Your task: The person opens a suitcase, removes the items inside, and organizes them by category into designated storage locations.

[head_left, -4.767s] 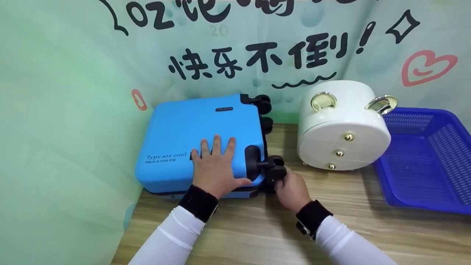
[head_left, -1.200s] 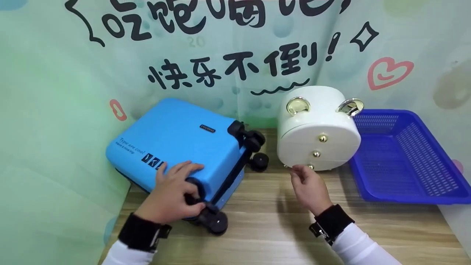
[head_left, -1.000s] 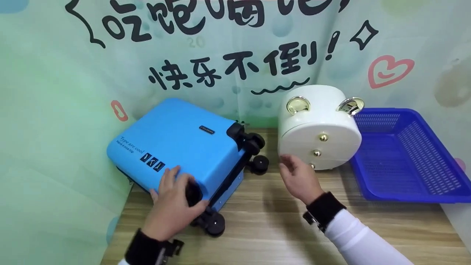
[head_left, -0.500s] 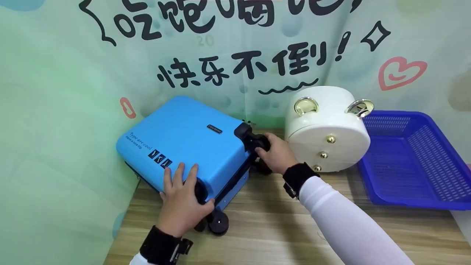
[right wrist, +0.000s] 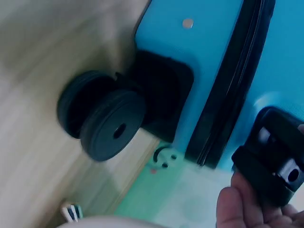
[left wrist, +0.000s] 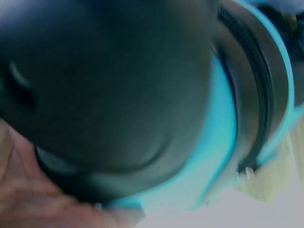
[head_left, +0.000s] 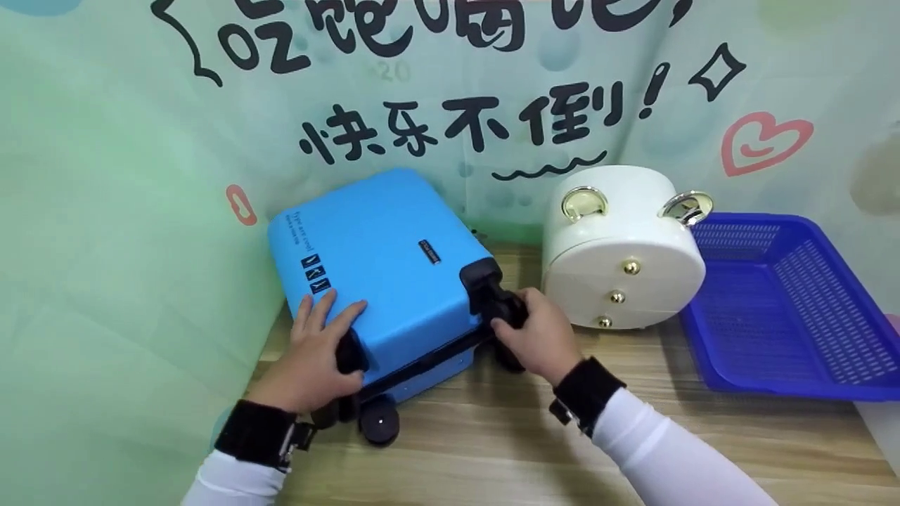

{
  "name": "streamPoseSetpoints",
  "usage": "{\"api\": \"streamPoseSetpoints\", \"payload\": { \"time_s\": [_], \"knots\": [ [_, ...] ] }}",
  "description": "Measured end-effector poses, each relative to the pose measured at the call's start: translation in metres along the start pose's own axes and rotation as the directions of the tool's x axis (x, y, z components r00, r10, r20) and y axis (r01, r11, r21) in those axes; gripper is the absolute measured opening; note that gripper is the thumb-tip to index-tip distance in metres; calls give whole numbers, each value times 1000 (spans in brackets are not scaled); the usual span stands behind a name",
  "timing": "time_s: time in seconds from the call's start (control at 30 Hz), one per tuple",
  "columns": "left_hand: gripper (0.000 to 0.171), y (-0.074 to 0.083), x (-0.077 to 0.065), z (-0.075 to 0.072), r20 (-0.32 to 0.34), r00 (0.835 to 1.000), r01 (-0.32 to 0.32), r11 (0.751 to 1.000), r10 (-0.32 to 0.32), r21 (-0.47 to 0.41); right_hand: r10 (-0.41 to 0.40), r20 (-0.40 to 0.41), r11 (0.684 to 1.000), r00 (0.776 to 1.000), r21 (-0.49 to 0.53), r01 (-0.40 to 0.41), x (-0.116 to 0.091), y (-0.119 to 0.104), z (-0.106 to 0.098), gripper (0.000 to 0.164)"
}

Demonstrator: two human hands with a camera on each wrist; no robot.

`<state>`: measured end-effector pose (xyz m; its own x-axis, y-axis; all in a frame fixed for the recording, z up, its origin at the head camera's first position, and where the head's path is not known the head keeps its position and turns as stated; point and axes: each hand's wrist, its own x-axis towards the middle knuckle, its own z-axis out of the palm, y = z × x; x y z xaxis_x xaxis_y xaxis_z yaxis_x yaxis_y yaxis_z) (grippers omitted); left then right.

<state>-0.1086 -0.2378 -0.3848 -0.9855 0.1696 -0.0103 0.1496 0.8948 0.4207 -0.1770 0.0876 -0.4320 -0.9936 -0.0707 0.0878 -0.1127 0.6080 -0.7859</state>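
A blue hard-shell suitcase (head_left: 401, 288) lies on its side in the head view, its wheeled end towards me. My left hand (head_left: 307, 369) rests on its near left corner, fingers spread over the shell and thumb beside the black corner guard (head_left: 350, 353). In the left wrist view that dark corner fills much of the blurred picture. With my right hand (head_left: 545, 337) I grip a black wheel (head_left: 508, 309) at the right corner, thumb in front. The right wrist view shows fingers (right wrist: 242, 204) at this wheel and another double wheel (right wrist: 113, 123) beside the zipper seam.
Right of the suitcase stands a white rounded case (head_left: 626, 260) with gold knobs and ear-shaped rings. Behind it on the right is a blue perforated basket (head_left: 731, 376). A printed cloth backdrop (head_left: 422, 70) closes off the back and left of the wooden table (head_left: 464, 450).
My right hand has moved from near the white case to the wheel. The suitcase has turned, its near left corner shifting left and its right corner coming nearer; the left hand moves with it.
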Motion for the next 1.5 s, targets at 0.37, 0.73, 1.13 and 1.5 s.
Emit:
{"api": "streamPoseSetpoints", "payload": {
  "time_s": [0.37,0.73,1.13,1.5],
  "knots": [
    [97,-7,18,-18,155,983,83,990,-100,116,-32,-79,999,996,3,32,-62,0,12,42],
    [92,-9,39,-28,88,992,55,947,-87,316,-88,-27,994,996,-65,86,-70,-14,27,53],
    [75,-9,47,-13,-124,992,52,884,7,464,-72,106,987,992,-135,86,-64,-33,40,63],
    [113,65,40,46,-15,971,-202,856,237,476,-133,87,985,987,-99,142,-50,16,9,57]
  ]
}}
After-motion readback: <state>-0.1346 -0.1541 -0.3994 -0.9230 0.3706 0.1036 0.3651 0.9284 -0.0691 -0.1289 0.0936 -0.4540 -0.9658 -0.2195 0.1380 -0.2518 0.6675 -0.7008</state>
